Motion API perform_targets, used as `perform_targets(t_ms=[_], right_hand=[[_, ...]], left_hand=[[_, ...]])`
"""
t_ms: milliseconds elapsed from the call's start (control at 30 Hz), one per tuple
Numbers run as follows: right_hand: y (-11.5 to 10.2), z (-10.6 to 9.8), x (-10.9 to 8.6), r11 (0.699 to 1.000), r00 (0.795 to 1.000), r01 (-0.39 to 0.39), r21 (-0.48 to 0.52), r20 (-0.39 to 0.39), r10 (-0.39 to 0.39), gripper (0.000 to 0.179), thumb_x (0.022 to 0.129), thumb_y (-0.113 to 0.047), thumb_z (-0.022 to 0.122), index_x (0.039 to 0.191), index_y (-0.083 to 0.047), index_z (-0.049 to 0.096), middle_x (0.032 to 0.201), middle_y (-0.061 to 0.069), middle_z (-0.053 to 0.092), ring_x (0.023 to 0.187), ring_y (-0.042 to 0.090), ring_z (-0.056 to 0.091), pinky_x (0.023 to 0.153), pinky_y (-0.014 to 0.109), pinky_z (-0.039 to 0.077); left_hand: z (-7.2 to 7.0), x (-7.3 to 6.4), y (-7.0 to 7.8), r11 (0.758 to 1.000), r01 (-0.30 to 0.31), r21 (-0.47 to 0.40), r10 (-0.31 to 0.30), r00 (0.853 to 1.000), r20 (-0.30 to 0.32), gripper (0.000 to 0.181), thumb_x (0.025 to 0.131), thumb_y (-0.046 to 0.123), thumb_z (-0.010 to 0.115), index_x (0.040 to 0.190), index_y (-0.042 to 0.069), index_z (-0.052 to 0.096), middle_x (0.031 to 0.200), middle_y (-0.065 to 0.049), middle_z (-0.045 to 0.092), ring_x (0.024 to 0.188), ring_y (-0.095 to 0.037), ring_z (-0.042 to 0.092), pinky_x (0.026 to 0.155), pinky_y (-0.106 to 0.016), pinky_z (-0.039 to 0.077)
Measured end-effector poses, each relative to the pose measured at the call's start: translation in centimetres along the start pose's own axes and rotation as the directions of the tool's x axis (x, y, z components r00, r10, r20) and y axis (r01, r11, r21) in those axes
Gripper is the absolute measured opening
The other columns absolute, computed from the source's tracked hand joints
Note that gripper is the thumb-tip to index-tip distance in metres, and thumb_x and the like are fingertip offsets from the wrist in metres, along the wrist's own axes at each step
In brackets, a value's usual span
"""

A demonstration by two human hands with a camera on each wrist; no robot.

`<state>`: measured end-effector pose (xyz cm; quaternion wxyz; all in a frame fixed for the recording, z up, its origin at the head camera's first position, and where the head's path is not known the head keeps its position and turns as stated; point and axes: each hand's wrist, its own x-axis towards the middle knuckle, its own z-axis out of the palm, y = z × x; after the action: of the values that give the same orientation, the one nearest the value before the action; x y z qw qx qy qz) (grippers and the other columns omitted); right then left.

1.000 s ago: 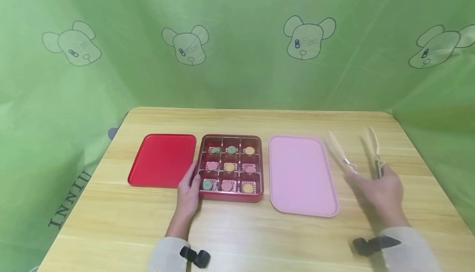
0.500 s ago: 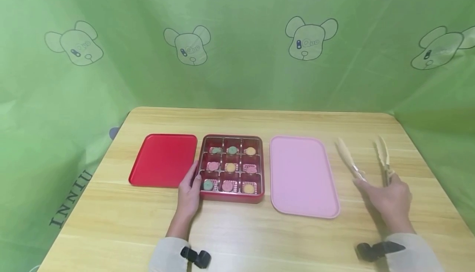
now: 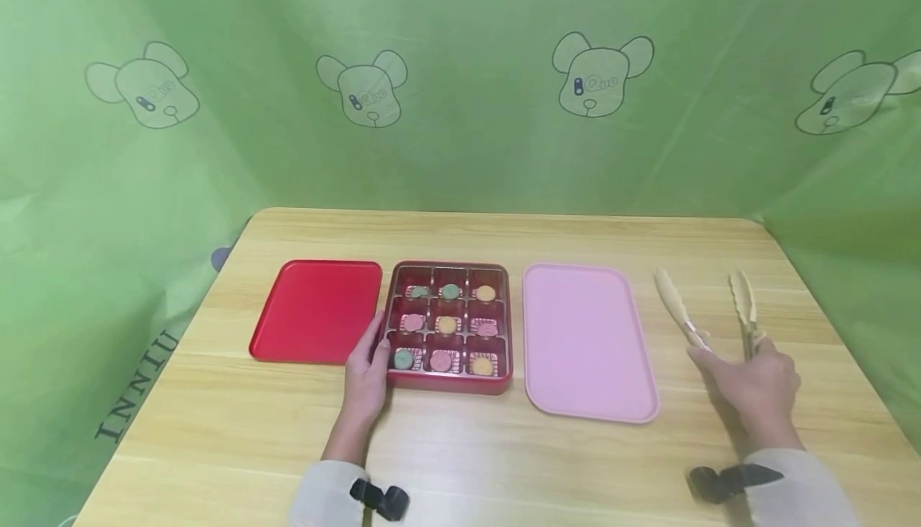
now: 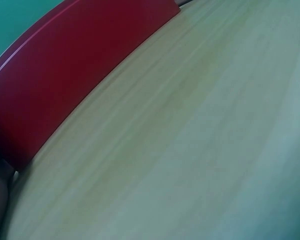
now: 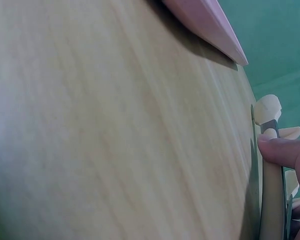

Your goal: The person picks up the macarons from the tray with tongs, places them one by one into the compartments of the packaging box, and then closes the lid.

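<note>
A dark red square box [image 3: 449, 384] sits mid-table, divided into compartments that each hold a small round green, pink or yellow cookie-like piece [image 3: 447, 325]. My left hand [image 3: 365, 379] grips the box's left side near its front corner, thumb by the rim. In the left wrist view the box's red wall [image 4: 80, 65] fills the upper left. My right hand [image 3: 759, 391] holds a pair of tongs [image 3: 674, 301] with cream tips, their two arms spread wide and pointing away from me. The right wrist view has my thumb [image 5: 285, 151] along one tongs arm [image 5: 272, 200].
A pink tray [image 3: 586, 343] lies between the box and the tongs. Left of the box is a flat red lid [image 3: 320, 311]. The wooden table [image 3: 468, 463] is backed by a green curtain [image 3: 468, 159] with printed bear heads.
My right hand and the tongs have shifted right and slightly nearer to me, then stayed almost still over the last half second. The left hand and the box have not moved.
</note>
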<state>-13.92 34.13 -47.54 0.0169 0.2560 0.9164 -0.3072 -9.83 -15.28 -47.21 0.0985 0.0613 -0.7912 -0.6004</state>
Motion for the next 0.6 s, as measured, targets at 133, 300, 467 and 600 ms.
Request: perform_targets(t_ms=[133,300,467,600], right_hand=[[0.0,0.0,-0.1,1.0,1.0,0.013,-0.026,-0.006,-0.013,0.112,0.073,-0.063,0.068,0.136,0.019,0.024,0.126,0.046,0.028,0.113,0.061,0.028,0.088,0.067,0.033],[0.1,-0.1,-0.1,0.998,1.0,0.026,-0.056,-0.006,-0.026,0.109,0.074,-0.064,0.067,0.131,0.02,0.029,0.121,0.046,0.03,0.108,0.061,0.029,0.082,0.064,0.034],[0.0,-0.1,0.0,0.996,1.0,0.02,-0.083,-0.003,-0.02,0.112,0.072,-0.066,0.066,0.133,0.019,0.026,0.122,0.046,0.029,0.109,0.061,0.029,0.083,0.066,0.032],[-0.2,-0.2,-0.2,0.998,1.0,-0.011,-0.07,-0.01,0.01,0.111,0.072,-0.07,0.063,0.131,0.017,0.028,0.126,0.046,0.026,0.111,0.06,0.027,0.084,0.068,0.029]], left_hand=[[0.0,0.0,0.1,1.0,0.002,-0.005,-0.002,1.0,0.003,0.046,0.097,0.006,0.042,0.143,0.0,0.037,0.147,-0.017,0.038,0.139,-0.031,0.03,0.115,-0.046,0.026],[0.0,0.0,0.3,1.0,0.005,-0.003,-0.005,1.0,0.003,0.046,0.097,0.005,0.042,0.143,0.0,0.037,0.148,-0.017,0.038,0.139,-0.031,0.03,0.114,-0.046,0.027],[0.0,0.1,-0.2,1.0,0.003,-0.014,-0.003,1.0,0.0,0.046,0.097,0.005,0.042,0.143,0.0,0.037,0.147,-0.017,0.038,0.139,-0.032,0.03,0.114,-0.047,0.027],[0.2,0.7,-2.0,0.999,-0.001,-0.038,0.001,1.0,0.001,0.046,0.097,0.006,0.043,0.143,0.004,0.039,0.148,-0.015,0.038,0.139,-0.031,0.03,0.114,-0.046,0.026]])
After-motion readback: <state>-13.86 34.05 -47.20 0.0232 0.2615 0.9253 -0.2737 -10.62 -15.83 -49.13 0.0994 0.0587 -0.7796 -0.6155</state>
